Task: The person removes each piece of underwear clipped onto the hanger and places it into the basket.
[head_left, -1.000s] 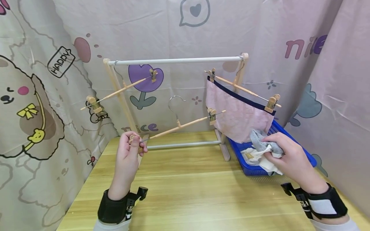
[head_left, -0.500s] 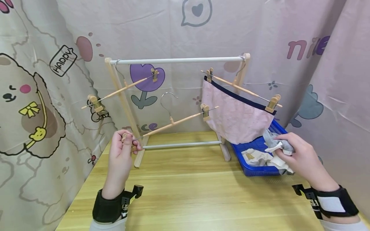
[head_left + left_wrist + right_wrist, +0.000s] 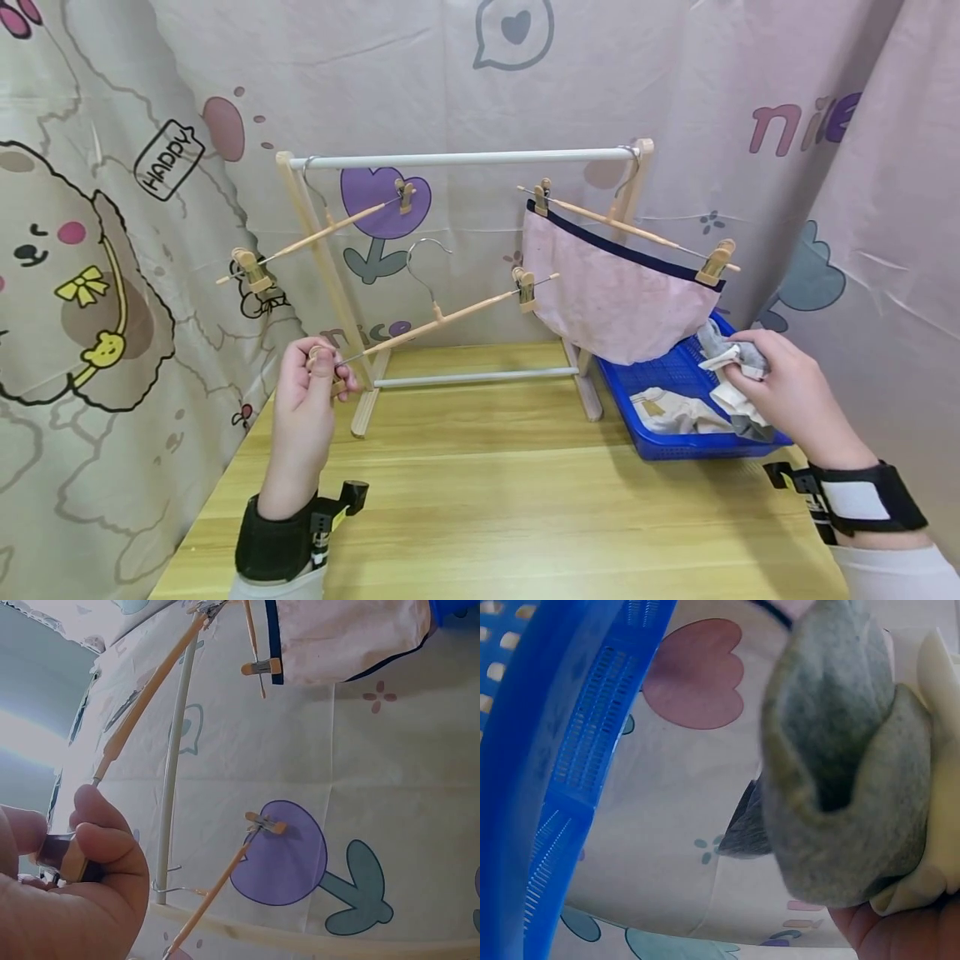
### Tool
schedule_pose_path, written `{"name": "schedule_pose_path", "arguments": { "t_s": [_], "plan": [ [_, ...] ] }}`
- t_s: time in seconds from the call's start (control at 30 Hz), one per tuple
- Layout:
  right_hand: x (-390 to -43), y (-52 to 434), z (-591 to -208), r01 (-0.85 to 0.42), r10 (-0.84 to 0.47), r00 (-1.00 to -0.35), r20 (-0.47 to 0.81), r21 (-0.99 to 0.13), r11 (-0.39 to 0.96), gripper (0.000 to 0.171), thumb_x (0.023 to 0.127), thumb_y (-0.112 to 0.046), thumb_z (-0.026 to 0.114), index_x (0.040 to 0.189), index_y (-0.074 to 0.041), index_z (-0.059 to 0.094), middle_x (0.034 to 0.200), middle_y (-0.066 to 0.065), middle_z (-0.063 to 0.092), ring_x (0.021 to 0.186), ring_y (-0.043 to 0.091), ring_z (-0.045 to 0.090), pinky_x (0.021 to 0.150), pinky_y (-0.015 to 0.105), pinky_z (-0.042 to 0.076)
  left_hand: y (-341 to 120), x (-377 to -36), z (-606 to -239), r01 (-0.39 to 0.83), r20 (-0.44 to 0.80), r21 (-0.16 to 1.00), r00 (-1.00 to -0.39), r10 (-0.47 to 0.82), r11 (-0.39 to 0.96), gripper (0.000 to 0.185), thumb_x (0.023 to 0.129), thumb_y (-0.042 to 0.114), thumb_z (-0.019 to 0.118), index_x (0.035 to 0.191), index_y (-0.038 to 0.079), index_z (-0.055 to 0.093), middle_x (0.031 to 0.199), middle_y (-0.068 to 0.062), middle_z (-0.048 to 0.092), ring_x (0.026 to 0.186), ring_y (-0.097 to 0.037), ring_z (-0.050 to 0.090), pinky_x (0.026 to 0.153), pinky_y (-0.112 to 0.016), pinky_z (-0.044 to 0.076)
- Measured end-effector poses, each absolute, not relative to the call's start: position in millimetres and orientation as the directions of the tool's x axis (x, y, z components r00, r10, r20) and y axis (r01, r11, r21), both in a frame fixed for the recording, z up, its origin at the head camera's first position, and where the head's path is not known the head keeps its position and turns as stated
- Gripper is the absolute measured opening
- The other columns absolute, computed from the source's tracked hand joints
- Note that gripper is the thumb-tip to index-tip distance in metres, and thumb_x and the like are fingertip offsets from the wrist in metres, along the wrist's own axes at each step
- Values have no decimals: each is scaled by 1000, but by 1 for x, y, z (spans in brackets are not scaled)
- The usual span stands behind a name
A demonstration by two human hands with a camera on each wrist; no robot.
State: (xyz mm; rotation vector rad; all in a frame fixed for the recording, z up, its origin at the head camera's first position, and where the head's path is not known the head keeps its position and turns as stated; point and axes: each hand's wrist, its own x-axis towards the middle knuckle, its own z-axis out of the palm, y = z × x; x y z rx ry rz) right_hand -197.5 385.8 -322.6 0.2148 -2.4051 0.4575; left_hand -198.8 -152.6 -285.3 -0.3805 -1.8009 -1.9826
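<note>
My left hand (image 3: 311,392) pinches the wooden clip (image 3: 324,367) at the near end of a loose wooden hanger (image 3: 442,318), holding it up in front of the rack; the left wrist view shows the clip (image 3: 64,859) between thumb and fingers. My right hand (image 3: 780,392) grips a grey and white sock (image 3: 731,358) above the blue basket (image 3: 675,446); the right wrist view is filled by the grey sock (image 3: 840,765). A pink cloth (image 3: 615,300) hangs clipped to a hanger on the right of the rack.
A small wooden drying rack (image 3: 457,158) stands at the back of the wooden table (image 3: 510,517), with one bare clip hanger (image 3: 315,237) on its left. The basket holds more pale socks (image 3: 675,410). Printed curtains close in the back and sides.
My right hand lifted the grey sock up and to the right out of the basket. My left hand drew the loose hanger slightly leftward.
</note>
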Motion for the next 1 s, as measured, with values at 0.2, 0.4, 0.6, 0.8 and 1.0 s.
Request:
{"name": "schedule_pose_path", "arguments": {
  "t_s": [0.2,0.4,0.6,0.8,1.0],
  "plan": [
    [-207,388,-324,-207,0,-818,575,-294,933,33,90,-3,73,119,5,58,104,26,61,87,40,58,70,57,52,-153,-198,-284,474,459,878,-873,-164,-66,14,111,27,41,109,14,45,89,-1,49,74,-11,56,67,-21,42],
    [-217,386,-328,-184,7,-857,516,-319,930,32,93,-7,72,120,4,59,104,26,61,88,41,61,75,65,52,-154,-196,-283,498,475,862,-858,-195,-95,14,111,27,41,109,13,45,90,-1,49,73,-11,54,66,-21,41],
    [-225,382,-336,-179,0,-883,470,-336,925,31,95,-8,71,121,3,58,108,28,60,94,43,59,79,67,52,-155,-195,-283,527,497,841,-842,-209,-123,13,111,26,42,108,14,46,89,-1,49,72,-12,54,65,-21,39],
    [-231,382,-344,-160,22,-881,473,-343,926,34,95,-7,69,122,7,53,111,31,56,96,46,55,79,66,49,-155,-196,-283,545,513,827,-832,-210,-140,13,111,25,42,108,14,47,88,-1,49,71,-11,54,64,-21,39],
    [-236,383,-350,-139,37,-895,444,-358,923,42,96,-9,67,127,10,47,111,31,50,95,45,50,73,57,47,-154,-194,-283,536,502,834,-836,-220,-133,14,111,26,42,107,13,47,89,-1,48,71,-12,54,64,-20,39]
  ]
}}
